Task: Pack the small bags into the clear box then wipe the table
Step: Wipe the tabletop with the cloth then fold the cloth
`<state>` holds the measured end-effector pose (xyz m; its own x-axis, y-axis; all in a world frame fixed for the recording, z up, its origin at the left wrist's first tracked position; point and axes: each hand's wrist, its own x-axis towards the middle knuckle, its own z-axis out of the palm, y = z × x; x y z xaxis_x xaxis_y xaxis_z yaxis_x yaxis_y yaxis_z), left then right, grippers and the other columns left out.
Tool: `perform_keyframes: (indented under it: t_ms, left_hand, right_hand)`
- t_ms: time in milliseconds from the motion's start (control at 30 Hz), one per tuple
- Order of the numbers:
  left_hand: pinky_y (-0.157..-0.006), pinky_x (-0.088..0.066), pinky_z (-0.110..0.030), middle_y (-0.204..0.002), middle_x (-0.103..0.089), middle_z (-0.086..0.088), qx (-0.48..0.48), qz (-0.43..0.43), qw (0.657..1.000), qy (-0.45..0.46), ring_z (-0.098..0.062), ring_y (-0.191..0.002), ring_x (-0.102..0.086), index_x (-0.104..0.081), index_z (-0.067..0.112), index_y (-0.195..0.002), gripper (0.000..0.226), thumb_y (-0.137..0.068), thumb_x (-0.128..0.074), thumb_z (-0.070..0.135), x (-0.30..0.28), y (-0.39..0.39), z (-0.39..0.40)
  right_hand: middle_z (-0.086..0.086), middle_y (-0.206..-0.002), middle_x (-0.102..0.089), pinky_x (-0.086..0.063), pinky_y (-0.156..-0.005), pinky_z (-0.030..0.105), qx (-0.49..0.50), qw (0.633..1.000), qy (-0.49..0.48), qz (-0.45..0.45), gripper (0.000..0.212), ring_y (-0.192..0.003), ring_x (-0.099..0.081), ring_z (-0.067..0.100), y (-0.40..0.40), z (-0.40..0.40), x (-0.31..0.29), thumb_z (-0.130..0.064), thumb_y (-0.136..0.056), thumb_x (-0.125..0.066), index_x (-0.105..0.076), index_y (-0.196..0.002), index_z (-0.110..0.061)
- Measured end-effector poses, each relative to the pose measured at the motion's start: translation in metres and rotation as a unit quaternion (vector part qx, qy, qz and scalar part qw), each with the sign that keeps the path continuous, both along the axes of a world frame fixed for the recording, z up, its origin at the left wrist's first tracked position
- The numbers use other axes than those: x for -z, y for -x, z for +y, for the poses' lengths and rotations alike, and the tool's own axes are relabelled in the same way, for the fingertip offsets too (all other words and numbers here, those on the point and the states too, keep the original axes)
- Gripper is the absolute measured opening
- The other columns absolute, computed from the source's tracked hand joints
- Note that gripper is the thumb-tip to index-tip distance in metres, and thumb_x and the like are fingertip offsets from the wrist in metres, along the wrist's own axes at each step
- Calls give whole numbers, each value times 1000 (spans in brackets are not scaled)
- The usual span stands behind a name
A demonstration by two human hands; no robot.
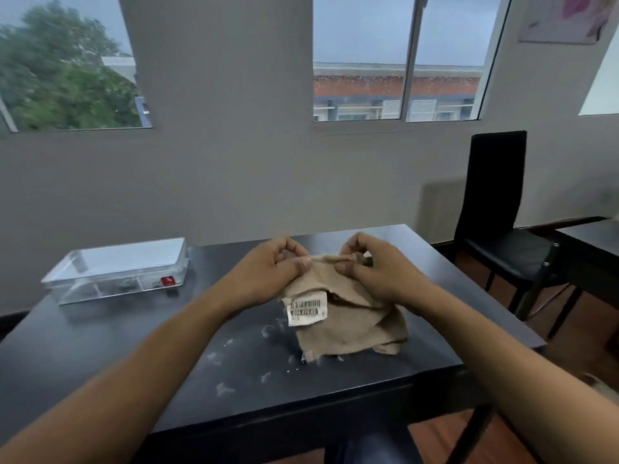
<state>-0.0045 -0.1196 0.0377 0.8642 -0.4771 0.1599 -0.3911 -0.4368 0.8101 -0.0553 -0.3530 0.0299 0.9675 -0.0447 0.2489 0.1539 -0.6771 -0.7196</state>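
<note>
A beige cloth with a white barcode label hangs over the middle of the black table; its lower folds rest on the tabletop. My left hand and my right hand each pinch the cloth's top edge, stretched between them. The clear box stands at the table's far left with its lid closed. Small dark items and a red one show through its wall. White smears and crumbs mark the tabletop in front of the cloth.
A black chair stands to the right of the table, beside another dark table. A grey wall with windows runs right behind the table's far edge. Wooden floor shows at the lower right.
</note>
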Motion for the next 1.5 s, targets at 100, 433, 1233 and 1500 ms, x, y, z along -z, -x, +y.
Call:
perform_keyframes:
  t_ms: [100,433,1233,1500]
  left_hand:
    - [-65,-46,-27,-91,-70,14,-41,-100,983,-146,4,-65,-61,-61,35,-104,20,-89,-68,46,15,0,33]
    - [-84,-51,-38,-92,-64,20,-230,-197,939,-163,-6,-89,-64,-65,34,-96,15,-100,-53,43,53,23,163]
    - [-102,-48,-49,-123,-63,13,-260,-124,948,-134,-11,-114,-60,-68,25,-122,41,-94,-42,38,86,40,240]
    - [-104,-44,-33,-132,-60,9,-249,-139,948,-139,-13,-119,-58,-65,20,-129,31,-102,-51,22,92,39,241]
  right_hand:
    - [-4,-129,-59,-43,-94,26,-50,976,209,-40,24,-118,-57,19,-3,26,22,-34,-94,-69,-67,-118,-30]
    - [-17,-171,0,7,-127,47,-203,915,332,110,63,-157,9,14,-15,71,48,-78,-94,-13,1,-153,-63]
    - [-15,-171,-3,5,-126,52,-155,920,355,62,73,-159,2,13,-91,174,57,-78,-96,-17,-12,-161,-45]
    - [-9,-163,-35,-16,-126,37,-196,933,302,22,54,-153,-26,11,-69,131,53,-48,-108,-33,-35,-158,-27]
